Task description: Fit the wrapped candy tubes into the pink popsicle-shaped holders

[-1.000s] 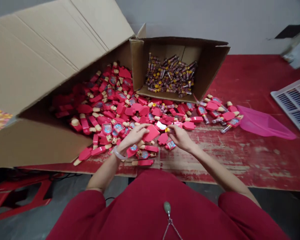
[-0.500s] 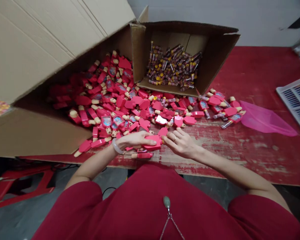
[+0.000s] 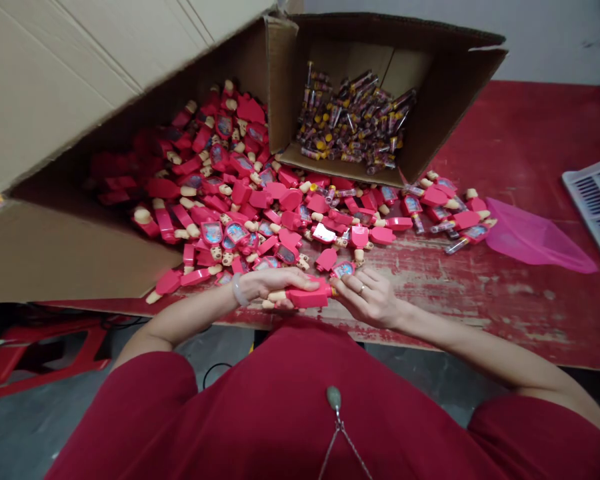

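Note:
My left hand is wrapped round a pink-red plastic toy piece with a cream-coloured end pointing left. At the toy's right end, my right hand pinches a small yellow piece; most of that piece is hidden by the fingers. Just beyond the hands lies a heap of similar pink-red toys, several showing blue picture faces. A toy with a blue face lies right behind the fingers of my right hand.
An open carton holds small clear tubes with yellow caps. A larger carton lies open on the left around the heap. On the red table are a pink translucent scoop and, far right, a white slatted tray.
Both hands have come slightly nearer my body with the toy between them, and its cream-coloured end now shows. The view has shifted a little.

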`<action>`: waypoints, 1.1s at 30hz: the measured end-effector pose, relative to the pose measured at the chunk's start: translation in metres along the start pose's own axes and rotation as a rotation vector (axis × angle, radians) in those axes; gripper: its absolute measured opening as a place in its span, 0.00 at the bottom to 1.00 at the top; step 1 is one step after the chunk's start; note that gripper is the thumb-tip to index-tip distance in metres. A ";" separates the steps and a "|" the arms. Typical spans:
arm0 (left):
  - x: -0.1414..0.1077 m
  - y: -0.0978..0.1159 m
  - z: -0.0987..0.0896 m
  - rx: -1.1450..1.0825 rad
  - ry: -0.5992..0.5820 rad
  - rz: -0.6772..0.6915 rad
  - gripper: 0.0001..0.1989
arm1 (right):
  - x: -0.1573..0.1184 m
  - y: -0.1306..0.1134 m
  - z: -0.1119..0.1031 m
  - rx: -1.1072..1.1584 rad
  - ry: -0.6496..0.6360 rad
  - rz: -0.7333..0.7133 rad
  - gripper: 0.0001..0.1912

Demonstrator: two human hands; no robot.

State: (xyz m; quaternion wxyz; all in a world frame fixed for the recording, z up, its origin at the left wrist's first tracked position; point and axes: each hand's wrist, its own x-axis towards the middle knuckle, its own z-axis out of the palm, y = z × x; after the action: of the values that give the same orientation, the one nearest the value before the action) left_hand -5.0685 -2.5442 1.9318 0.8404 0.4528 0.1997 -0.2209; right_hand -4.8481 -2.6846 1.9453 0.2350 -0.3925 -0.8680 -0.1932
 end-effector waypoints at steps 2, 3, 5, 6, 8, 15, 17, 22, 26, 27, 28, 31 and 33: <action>-0.006 0.006 0.003 0.080 0.041 0.053 0.22 | -0.001 -0.001 0.000 0.004 -0.019 -0.003 0.11; -0.008 0.009 0.004 0.135 0.060 0.068 0.23 | -0.001 -0.001 -0.001 0.028 -0.034 0.009 0.11; -0.013 0.014 0.008 0.303 0.112 0.106 0.24 | 0.000 0.000 -0.002 0.124 -0.084 0.086 0.11; -0.015 0.016 0.010 0.426 0.160 0.147 0.25 | 0.001 0.001 -0.003 0.200 -0.129 0.155 0.12; -0.017 0.017 0.016 0.758 0.312 0.270 0.25 | 0.003 0.005 -0.001 0.440 -0.269 0.350 0.15; -0.002 0.012 0.008 1.826 0.491 0.568 0.16 | -0.008 0.012 0.037 1.679 -0.761 1.154 0.27; 0.005 0.012 -0.002 1.831 0.476 0.602 0.15 | -0.013 0.011 0.045 1.800 -0.815 1.180 0.29; 0.018 0.017 -0.024 1.348 0.488 0.347 0.19 | -0.016 0.011 0.039 1.013 -0.643 0.954 0.30; 0.023 0.014 -0.029 0.991 0.252 0.252 0.19 | -0.018 0.003 0.031 0.531 -0.624 0.623 0.24; 0.025 0.010 -0.029 1.011 0.234 0.292 0.19 | -0.020 0.001 0.031 0.534 -0.656 0.607 0.24; 0.028 0.005 -0.028 1.076 0.242 0.339 0.18 | -0.023 -0.002 0.031 0.581 -0.684 0.618 0.24; 0.041 -0.011 -0.024 1.370 0.358 0.449 0.18 | -0.035 -0.005 0.037 0.939 -0.749 0.813 0.26; 0.054 -0.018 -0.020 1.511 0.443 0.483 0.20 | -0.046 0.000 0.041 1.226 -0.765 1.039 0.30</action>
State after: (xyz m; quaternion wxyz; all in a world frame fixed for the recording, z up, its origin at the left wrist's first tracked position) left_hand -5.0369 -2.5457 1.8808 0.2744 0.9599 0.0555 -0.0144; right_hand -4.8319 -2.6909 1.8857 0.1557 -0.5795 -0.5503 0.5806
